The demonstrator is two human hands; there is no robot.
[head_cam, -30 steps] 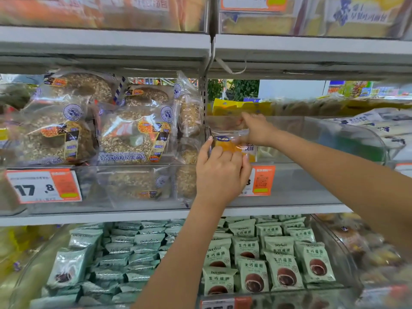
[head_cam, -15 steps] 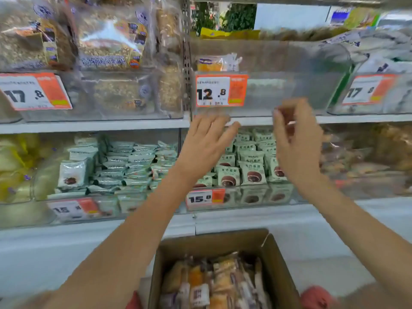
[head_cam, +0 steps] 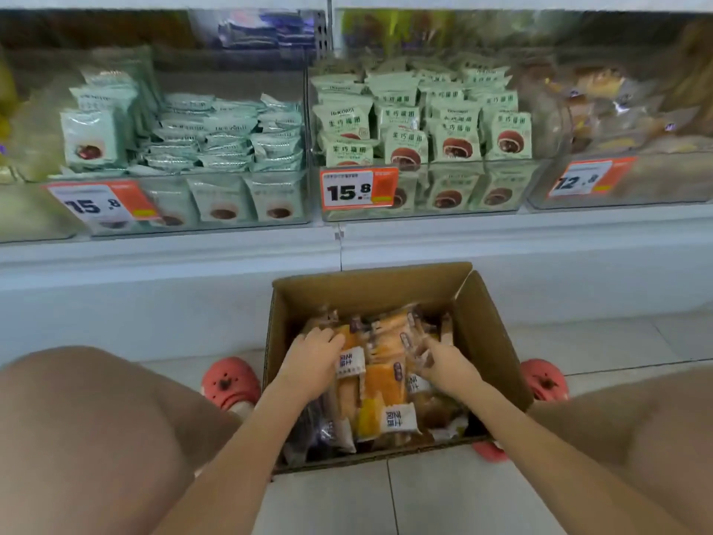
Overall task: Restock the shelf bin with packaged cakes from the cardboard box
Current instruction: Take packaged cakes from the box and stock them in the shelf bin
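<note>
An open cardboard box [head_cam: 370, 291] stands on the floor between my knees, packed with orange and yellow packaged cakes [head_cam: 382, 388] in clear wrappers with white labels. Both my hands are down inside it. My left hand [head_cam: 312, 361] lies on the left side of the pile, its fingers curled down round a pack. My right hand [head_cam: 443, 364] sits on the right side, fingers curled onto the clear wrapper of another pack. The upper shelf bin where a cake was just laid is out of view above.
Straight ahead, clear shelf bins hold green snack packs [head_cam: 420, 121] with 15.8 price tags [head_cam: 357, 187]. A bin tagged 12.8 [head_cam: 586, 179] with other pastries stands at the right. My knees and red clogs [head_cam: 231, 384] flank the box on the pale tiled floor.
Both hands have dropped from the upper shelf bin, where they left a cake, into the cardboard box. My view has tilted down from the shelves to the floor.
</note>
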